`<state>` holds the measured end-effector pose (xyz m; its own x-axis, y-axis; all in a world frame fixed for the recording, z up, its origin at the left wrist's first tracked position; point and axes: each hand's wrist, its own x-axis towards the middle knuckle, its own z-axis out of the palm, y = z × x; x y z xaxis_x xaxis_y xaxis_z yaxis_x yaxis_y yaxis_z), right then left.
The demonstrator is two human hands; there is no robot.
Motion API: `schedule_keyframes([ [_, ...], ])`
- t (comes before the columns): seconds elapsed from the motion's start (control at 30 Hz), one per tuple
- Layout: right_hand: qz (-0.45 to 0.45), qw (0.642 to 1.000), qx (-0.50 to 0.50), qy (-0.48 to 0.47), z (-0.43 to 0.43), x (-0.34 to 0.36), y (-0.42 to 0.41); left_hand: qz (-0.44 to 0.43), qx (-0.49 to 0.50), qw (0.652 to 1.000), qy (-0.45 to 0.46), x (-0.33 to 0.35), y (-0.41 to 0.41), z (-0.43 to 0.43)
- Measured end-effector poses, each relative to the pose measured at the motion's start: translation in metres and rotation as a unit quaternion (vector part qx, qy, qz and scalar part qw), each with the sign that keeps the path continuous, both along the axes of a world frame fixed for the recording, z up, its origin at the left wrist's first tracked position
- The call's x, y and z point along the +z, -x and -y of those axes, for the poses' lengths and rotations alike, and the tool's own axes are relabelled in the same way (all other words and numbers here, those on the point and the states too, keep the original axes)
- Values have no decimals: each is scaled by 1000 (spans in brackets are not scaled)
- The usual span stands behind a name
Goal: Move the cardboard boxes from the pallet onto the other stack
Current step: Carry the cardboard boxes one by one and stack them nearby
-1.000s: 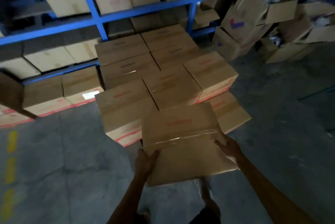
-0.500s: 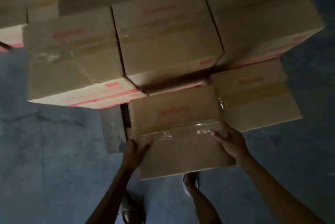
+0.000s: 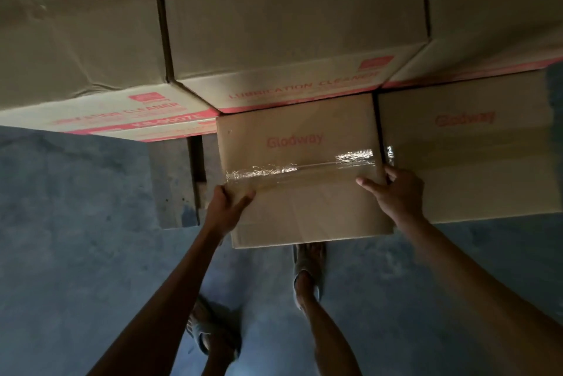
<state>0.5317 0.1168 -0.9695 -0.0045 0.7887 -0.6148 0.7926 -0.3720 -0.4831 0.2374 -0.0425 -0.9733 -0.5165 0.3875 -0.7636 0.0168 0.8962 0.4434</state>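
Note:
I hold a taped brown cardboard box marked "Glodway" low in front of me. My left hand grips its left side and my right hand grips its right side. It sits close beside a second "Glodway" box on the low row, and its far edge reaches the taller stack of boxes with red "LUBRICATION CLEANER" print. Whether it rests on the pallet board or hangs just above it, I cannot tell.
Grey concrete floor spreads to the left and below. My two sandalled feet stand just under the box's near edge. The stacked boxes fill the whole upper view.
The box has gone down and forward, from chest height to the low row next to the second "Glodway" box. My head has tilted down and closer; both hands keep their grip.

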Motion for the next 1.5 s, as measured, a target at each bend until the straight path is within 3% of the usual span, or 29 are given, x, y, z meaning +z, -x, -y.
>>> schedule_keyframes([
  [0.1, 48, 998, 14, -24, 0, -5, 4, -9, -4, 1000, 1, -14, 0, -3],
  [0.4, 77, 993, -68, -59, 7, -13, 20, -13, 13, 1000, -7, -32, -2, 2],
  [0.63, 116, 990, -33, -73, 13, -20, 13, -13, 36, 999, -24, -36, -13, -1],
  [0.77, 163, 983, 48, -67, 26, -4, 22, -26, 13, 999, -18, -35, -20, -4],
  [1.0, 251, 934, 253, -12, 52, -3, 32, -1, -19, 1000, -14, -39, -23, -10],
  [1.17, 246, 928, 254, 118, 45, 9, 40, 46, -34, 998, 38, -30, -6, -13],
  [1.27, 205, 923, 278, 171, 40, 37, 57, 49, -53, 996, 48, 2, 8, -15],
  [1.5, 114, 944, 296, 88, 121, 184, 182, -7, -138, 990, 6, 188, 96, 57],
])
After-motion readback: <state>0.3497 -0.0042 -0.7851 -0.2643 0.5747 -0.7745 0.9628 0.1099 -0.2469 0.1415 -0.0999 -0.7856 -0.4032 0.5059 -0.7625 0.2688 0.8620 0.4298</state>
